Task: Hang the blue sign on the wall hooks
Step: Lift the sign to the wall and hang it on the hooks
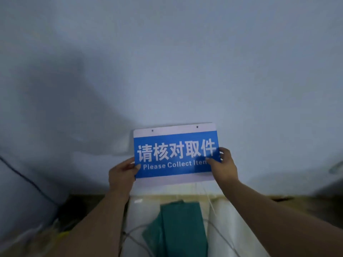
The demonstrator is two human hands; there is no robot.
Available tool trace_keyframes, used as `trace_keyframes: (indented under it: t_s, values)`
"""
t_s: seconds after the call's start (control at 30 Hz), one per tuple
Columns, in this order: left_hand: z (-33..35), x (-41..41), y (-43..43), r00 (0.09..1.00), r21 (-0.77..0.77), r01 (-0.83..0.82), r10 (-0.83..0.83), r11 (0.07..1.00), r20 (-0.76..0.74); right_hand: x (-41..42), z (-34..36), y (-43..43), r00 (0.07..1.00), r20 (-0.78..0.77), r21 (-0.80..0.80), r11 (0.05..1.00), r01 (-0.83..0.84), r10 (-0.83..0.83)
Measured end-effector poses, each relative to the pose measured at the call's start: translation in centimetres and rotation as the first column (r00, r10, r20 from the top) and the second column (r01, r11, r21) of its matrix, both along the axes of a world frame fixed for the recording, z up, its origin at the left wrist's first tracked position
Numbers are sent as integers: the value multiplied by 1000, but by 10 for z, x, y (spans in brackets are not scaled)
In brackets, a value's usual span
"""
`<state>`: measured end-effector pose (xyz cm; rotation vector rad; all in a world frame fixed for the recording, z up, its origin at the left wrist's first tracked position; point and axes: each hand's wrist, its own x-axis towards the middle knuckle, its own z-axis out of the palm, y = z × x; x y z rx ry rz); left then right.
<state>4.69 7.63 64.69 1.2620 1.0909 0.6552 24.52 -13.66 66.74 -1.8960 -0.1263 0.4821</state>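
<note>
Here, I held the blue sign (176, 153) upright in front of a plain pale wall (167, 62), with both of my bare arms reaching forward from the bottom of the view. My left hand (123, 172) gripped the sign's lower left edge, thumb lying across the front face near the word "Please". My right hand (223, 165) gripped the lower right edge, thumb covering the end of the English line and fingers curled behind the panel. Both grips were closed on the sign.

The sign was a rectangle with a blue field, large white Chinese characters and a smaller white line reading "Please Collect Item", partly hidden. A pale strip ran along its top with two small dark holes (152, 130), one near each upper corner, and another pale strip ran along the bottom. It tilted slightly, its right side a little higher.

Below the sign sat a pale desk (232, 219) with a green folded item (176, 225) on it, possibly cloth, though the blur made that unclear. Thin wires (211, 204) trailed across the surface. A dark cable (24, 179) ran down the wall at the left.
</note>
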Motion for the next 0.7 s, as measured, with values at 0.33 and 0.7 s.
trace_keyframes:
  t_s: [0.33, 0.7]
  values:
    - [304, 2, -8, 962, 277, 60, -130, 959, 241, -12, 269, -20, 966, 235, 279, 960, 41, -109]
    - [517, 2, -12, 866, 510, 30, -278, 860, 416, -12, 480, -34, 864, 450, 507, 861, -39, -225]
